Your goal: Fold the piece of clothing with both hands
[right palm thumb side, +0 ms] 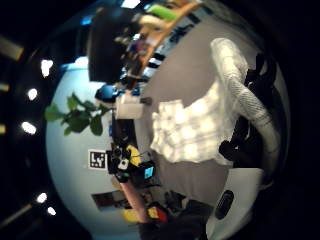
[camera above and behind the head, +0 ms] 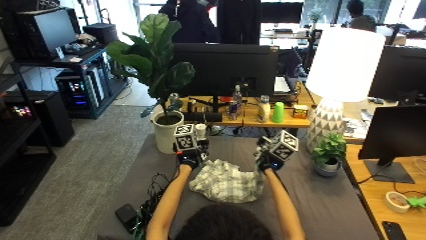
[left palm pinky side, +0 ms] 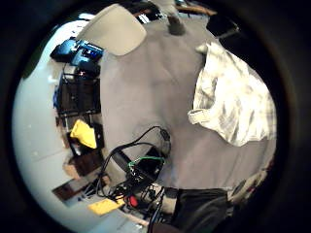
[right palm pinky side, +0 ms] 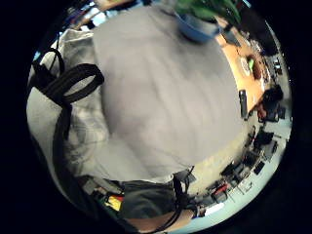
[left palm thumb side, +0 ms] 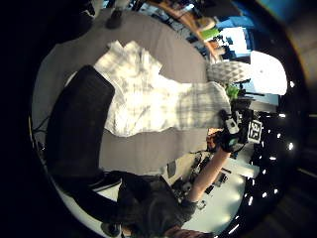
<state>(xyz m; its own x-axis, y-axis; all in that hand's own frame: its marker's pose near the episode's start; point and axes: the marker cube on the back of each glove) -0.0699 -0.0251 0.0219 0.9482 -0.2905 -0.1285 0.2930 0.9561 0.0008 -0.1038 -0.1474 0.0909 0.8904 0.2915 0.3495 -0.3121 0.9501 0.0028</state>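
A white and green checked shirt (camera above and behind the head: 226, 184) lies crumpled on the grey table (camera above and behind the head: 319, 200) in front of me. My right hand (camera above and behind the head: 269, 161) is raised at its far right corner and grips a sleeve or edge of the cloth (right palm thumb side: 250, 100), which runs past the palm; the same hand (left palm thumb side: 228, 136) shows at the cloth's end in the left thumb side palm view. At the shirt's far left my left hand (camera above and behind the head: 190, 159) hovers above the table, apart from the cloth (left palm pinky side: 233, 102), holding nothing.
A white pot with a large plant (camera above and behind the head: 166, 131) stands at the table's far left. On the right are a small potted plant (camera above and behind the head: 327, 162) and a white lamp (camera above and behind the head: 331, 120). A black device with cables (camera above and behind the head: 126, 215) lies at the near left edge.
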